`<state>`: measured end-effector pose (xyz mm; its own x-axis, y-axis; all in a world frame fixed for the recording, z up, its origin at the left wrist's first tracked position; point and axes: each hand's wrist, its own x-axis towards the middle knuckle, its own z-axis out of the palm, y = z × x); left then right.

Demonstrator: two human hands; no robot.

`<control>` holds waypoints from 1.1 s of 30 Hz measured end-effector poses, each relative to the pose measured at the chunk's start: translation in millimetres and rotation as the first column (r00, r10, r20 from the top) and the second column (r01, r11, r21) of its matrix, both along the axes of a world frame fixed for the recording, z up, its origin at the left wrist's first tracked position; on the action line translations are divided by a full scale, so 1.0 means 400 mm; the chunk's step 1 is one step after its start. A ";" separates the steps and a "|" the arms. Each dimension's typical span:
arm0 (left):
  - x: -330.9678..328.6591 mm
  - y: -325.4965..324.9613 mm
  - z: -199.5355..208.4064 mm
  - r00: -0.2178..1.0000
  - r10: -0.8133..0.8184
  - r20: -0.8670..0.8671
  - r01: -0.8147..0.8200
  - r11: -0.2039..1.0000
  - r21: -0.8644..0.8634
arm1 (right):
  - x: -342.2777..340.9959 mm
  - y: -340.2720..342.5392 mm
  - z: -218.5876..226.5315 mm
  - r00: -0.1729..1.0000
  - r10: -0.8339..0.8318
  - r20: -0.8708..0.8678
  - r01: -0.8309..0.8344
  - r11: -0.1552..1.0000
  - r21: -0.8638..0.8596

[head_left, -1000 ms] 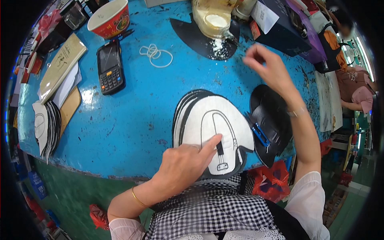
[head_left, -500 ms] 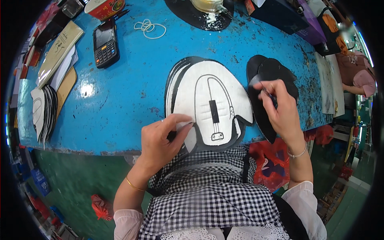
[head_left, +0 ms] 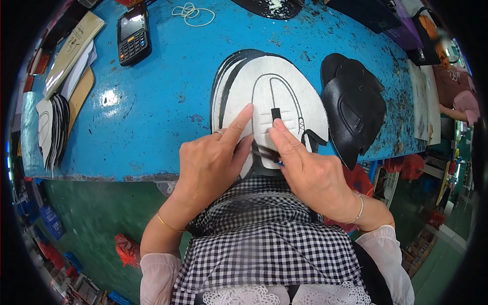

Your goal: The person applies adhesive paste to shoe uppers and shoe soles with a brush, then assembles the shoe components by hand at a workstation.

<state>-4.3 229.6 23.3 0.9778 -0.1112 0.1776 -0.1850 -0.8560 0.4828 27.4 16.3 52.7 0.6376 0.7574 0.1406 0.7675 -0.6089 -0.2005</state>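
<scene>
left hand (head_left: 209, 158), thumb and index now spread over the white stitched piece (head_left: 287, 76), right hand (head_left: 316, 175) moved there from the black pieces (head_left: 353, 109), its grip I cannot tell

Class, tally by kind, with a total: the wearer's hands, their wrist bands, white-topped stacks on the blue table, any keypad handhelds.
Hands (left hand, right hand): 2
Wrist bands (gold bangle, silvery bracelet): 2
White-topped stacks (front stack, left stack): 2
Keypad handheld: 1
Total: 7
</scene>
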 end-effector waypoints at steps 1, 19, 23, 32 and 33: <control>0.001 0.008 -0.006 1.000 0.003 -0.002 -0.003 1.000 -0.005 | -0.006 0.005 -0.002 1.000 0.006 0.026 -0.005 1.000 -0.015; -0.051 0.140 0.001 0.936 -0.185 -0.299 -0.286 0.098 -0.953 | 0.100 -0.162 0.027 0.456 -0.106 -0.884 0.862 0.302 0.408; -0.043 0.184 0.014 0.909 -0.290 -0.299 -0.260 0.167 -0.951 | 0.128 -0.372 -0.017 0.495 -0.084 -0.865 0.856 0.215 0.470; 0.203 0.214 0.230 0.983 -0.182 0.032 0.168 0.809 -0.563 | 0.089 -0.353 -0.004 0.650 -0.286 -0.704 0.760 0.210 0.615; 0.225 0.183 0.257 0.950 -0.300 -0.083 0.212 0.818 -0.535 | 0.085 -0.299 0.001 0.644 -0.216 -0.734 0.759 0.301 0.578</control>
